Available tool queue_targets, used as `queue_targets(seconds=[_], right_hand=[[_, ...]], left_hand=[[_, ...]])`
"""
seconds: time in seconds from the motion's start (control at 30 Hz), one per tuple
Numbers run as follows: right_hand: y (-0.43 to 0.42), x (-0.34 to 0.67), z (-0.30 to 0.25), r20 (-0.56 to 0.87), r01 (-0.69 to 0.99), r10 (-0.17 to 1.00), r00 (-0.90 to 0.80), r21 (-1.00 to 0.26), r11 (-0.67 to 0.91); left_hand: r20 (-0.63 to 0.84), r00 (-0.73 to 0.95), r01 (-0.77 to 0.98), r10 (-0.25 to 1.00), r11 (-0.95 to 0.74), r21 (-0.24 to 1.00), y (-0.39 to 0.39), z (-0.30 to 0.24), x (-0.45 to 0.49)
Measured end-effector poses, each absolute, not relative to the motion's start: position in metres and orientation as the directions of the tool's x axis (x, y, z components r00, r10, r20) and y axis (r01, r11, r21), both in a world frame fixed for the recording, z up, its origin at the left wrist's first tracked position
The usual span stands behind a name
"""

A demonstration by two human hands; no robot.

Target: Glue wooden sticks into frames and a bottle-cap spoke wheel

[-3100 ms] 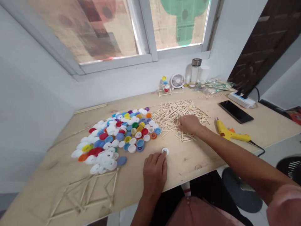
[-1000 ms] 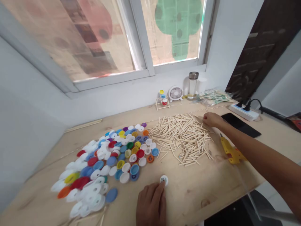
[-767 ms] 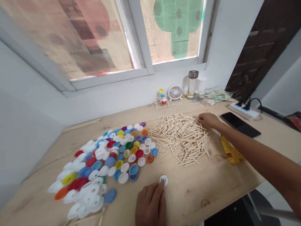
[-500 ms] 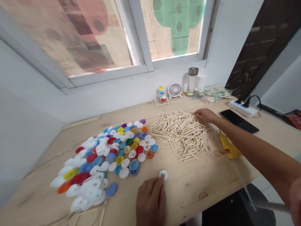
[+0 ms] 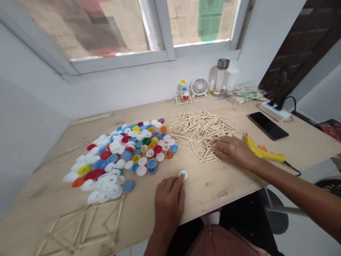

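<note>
My left hand lies on the wooden table with its fingers stretched forward. Its index fingertip rests on a small white bottle cap that has a printed mark. Over the near right edge of a heap of short wooden sticks is my right hand. Its fingers reach out among the sticks, and I make out nothing gripped in them. Left of the sticks spread many coloured bottle caps, some stacked or overlapping.
A yellow glue gun with a cable lies right of my right hand, near a phone and a power strip. Stick frames lie front left. A fan, a glass bottle and a small cap figure stand behind.
My right hand has come from the heap's far right side to its near right edge. My left fingertip stays on the white cap. The view has tilted down, showing more of the stick frames.
</note>
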State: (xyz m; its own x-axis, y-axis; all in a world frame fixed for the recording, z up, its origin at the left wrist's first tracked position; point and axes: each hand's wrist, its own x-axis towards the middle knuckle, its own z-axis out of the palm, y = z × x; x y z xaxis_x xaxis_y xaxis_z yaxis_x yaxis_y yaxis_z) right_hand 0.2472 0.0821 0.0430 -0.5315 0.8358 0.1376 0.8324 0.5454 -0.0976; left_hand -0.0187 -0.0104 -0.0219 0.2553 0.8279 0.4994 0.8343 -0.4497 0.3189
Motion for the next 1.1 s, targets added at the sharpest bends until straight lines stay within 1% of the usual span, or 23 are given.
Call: queue_targets(seconds=[0.13,0.23,0.37,0.5,0.6,0.77,0.9,1.0,1.1], right_hand=[[0.090,0.237,0.033,0.180,0.901,0.893,-0.413,-0.065,0.429],[0.095,0.232,0.031,0.172,0.904,0.898,-0.404,-0.073,0.421],[0.095,0.234,0.032,0.181,0.903,0.904,-0.388,-0.123,0.412],[0.084,0.244,0.038,0.218,0.908,0.925,-0.311,-0.221,0.357],[0.065,0.248,0.041,0.219,0.894,0.938,-0.267,-0.306,0.326],[0.034,0.237,0.035,0.169,0.777,0.950,-0.263,-0.547,0.312],[0.021,0.221,0.023,0.116,0.672,0.943,-0.313,-0.674,0.306],[0.017,0.208,0.015,0.083,0.609,0.925,-0.370,-0.731,0.309],[0.017,0.197,0.009,0.114,0.597,0.904,-0.412,-0.716,0.362]], left_hand=[[0.493,0.254,0.841,0.832,-0.442,0.312,-0.011,-0.020,-0.017],[0.496,0.253,0.849,0.830,-0.437,0.298,-0.011,-0.017,-0.016],[0.491,0.257,0.854,0.833,-0.433,0.288,-0.011,-0.017,-0.016],[0.470,0.265,0.848,0.842,-0.436,0.302,-0.012,-0.016,-0.017],[0.442,0.275,0.836,0.854,-0.439,0.327,-0.014,-0.013,-0.015],[0.396,0.286,0.816,0.873,-0.438,0.376,-0.018,-0.007,-0.008],[0.388,0.256,0.799,0.886,-0.419,0.430,-0.021,-0.008,-0.006],[0.393,0.221,0.791,0.892,-0.400,0.463,-0.022,-0.011,-0.006],[0.399,0.202,0.789,0.894,-0.390,0.474,-0.022,-0.014,-0.007]])
